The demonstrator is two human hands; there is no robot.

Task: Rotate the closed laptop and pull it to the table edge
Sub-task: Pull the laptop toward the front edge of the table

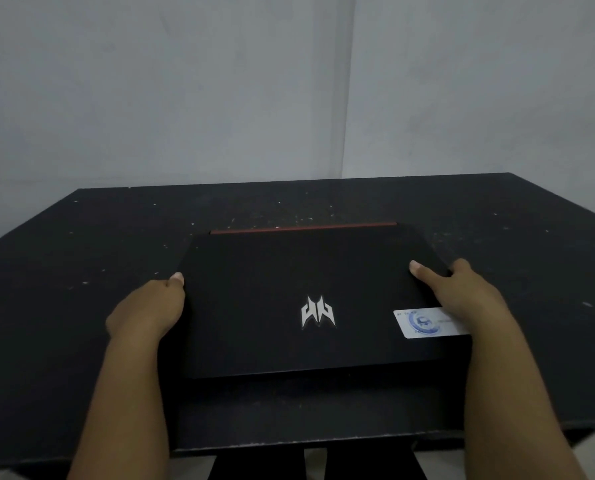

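A closed black laptop [289, 271] lies flat on the black table [81, 254], its red hinge strip at the far side and a silver logo on the lid. A white and blue sticker [424, 322] sits at the lid's near right corner. My left hand [147, 306] grips the laptop's left edge, thumb on the lid. My right hand [458, 289] grips the right edge, thumb on top and fingers wrapped around the side. The laptop's front edge lies a short way back from the table's near edge.
The table's near edge [289, 445] runs across the bottom of the view, with dark table legs below it. A pale wall [289, 81] rises behind the table's far edge. The tabletop is speckled with small white marks.
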